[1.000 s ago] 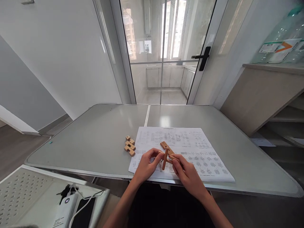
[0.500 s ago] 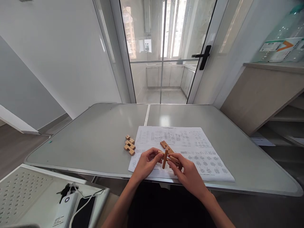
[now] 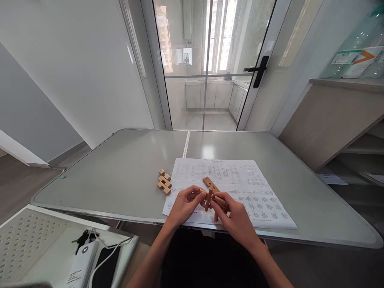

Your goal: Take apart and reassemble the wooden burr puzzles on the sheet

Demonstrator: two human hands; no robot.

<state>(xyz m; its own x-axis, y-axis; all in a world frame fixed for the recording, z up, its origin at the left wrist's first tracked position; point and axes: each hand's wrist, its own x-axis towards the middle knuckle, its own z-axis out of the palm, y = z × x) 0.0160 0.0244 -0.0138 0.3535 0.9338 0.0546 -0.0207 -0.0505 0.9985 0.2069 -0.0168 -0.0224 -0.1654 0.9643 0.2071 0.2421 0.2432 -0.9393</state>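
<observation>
My left hand [image 3: 188,203] is closed, thumb and fingers pinching a small wooden puzzle piece near the sheet's lower edge. Fingers of my right hand [image 3: 232,212] are closed on a wooden puzzle piece [image 3: 221,203]. Between both hands a brown wooden stick [image 3: 209,198] stands tilted, crossing the pieces; how they join is partly hidden by my fingers. Just beyond the hands, a flat wooden piece with holes [image 3: 207,182] lies on the printed instruction sheet [image 3: 264,188]. Left of the sheet rest several notched wooden blocks [image 3: 164,182], set close together.
The grey folding table [image 3: 120,172] has a seam down its middle. At lower left, a white perforated surface [image 3: 33,236] bears a white power bank [image 3: 82,264], a dark phone [image 3: 106,264], a cable and keys [image 3: 81,241]. A glass door [image 3: 195,96] stands behind; large plastic bottles [image 3: 357,60] sit upper right.
My right fingers have shifted slightly around the pieces, and one finger now points further down. My left hand keeps its pinch. The view has moved a little.
</observation>
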